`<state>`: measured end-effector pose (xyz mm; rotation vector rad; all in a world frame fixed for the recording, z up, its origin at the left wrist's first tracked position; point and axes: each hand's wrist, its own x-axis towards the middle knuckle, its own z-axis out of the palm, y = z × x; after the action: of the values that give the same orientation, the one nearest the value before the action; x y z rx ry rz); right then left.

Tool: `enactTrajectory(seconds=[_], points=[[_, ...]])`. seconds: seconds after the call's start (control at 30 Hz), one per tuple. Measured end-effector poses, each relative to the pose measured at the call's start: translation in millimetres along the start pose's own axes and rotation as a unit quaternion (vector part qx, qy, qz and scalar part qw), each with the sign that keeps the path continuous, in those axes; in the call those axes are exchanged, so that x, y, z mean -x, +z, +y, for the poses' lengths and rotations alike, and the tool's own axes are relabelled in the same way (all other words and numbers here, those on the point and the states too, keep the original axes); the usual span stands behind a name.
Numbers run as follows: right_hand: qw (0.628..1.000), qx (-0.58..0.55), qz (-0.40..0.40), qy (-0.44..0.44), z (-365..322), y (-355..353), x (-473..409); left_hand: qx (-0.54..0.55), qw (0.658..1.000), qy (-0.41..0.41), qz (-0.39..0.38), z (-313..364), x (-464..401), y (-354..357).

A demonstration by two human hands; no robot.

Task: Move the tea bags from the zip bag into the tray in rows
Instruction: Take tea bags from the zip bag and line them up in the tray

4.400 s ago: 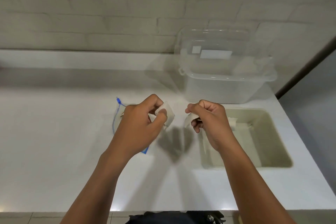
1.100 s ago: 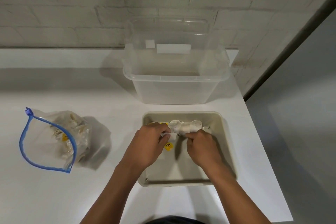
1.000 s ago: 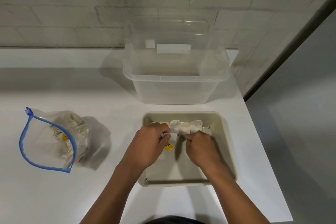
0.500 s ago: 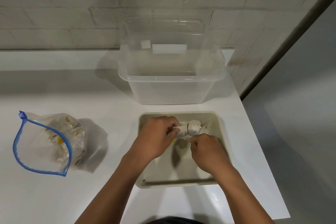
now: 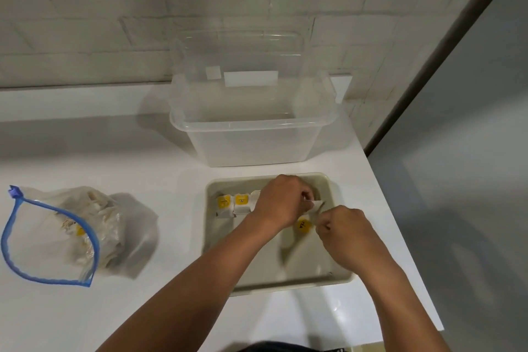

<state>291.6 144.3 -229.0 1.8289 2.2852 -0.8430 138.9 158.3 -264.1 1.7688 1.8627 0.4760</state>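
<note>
fingers of our left hand (image 5: 281, 203) and right hand (image 5: 341, 230) pinch one tea bag (image 5: 314, 205) at frame centre, over the tray (image 5: 340, 280); its slot lies just right of the row (image 5: 234, 204), nearer our left. zip bag (image 5: 65, 234) sits far left on the bench (image 5: 143, 157).

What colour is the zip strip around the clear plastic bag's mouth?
Blue, clearest in the head view: zip strip.

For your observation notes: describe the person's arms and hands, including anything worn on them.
Both forearms are bare, with no sleeves in view. The left hand and right hand show no gloves, rings, watch or bands. Nails look short.
</note>
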Motion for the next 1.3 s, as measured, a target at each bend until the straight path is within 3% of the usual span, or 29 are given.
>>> enactTrajectory(seconds=[0.13, 0.47, 0.77, 0.93, 1.13, 1.3], points=[[0.994, -0.006, 0.108, -0.022, 0, -9, -12, -0.024, 1.0, -0.003, 0.004, -5, -3, 5], [0.981, 0.176, 0.067, -0.051, -26, -2, -49, 0.015, 0.998, -0.029, 0.048, -24, 4, 2], [0.984, 0.171, 0.035, -0.019, -38, -3, -53, -0.14, 0.99, -0.015, 0.017, -37, 21, 13], [0.987, 0.154, 0.041, -0.013, -28, -7, -45, -0.095, 0.995, -0.002, 0.037, -27, 17, 10], [0.988, 0.136, 0.076, -0.011, -23, -8, -36, 0.06, 0.998, -0.01, -0.036, -19, 8, 12], [0.987, 0.06, 0.146, -0.002, -15, -8, -34, -0.015, 0.999, 0.002, 0.035, -21, 1, 27]])
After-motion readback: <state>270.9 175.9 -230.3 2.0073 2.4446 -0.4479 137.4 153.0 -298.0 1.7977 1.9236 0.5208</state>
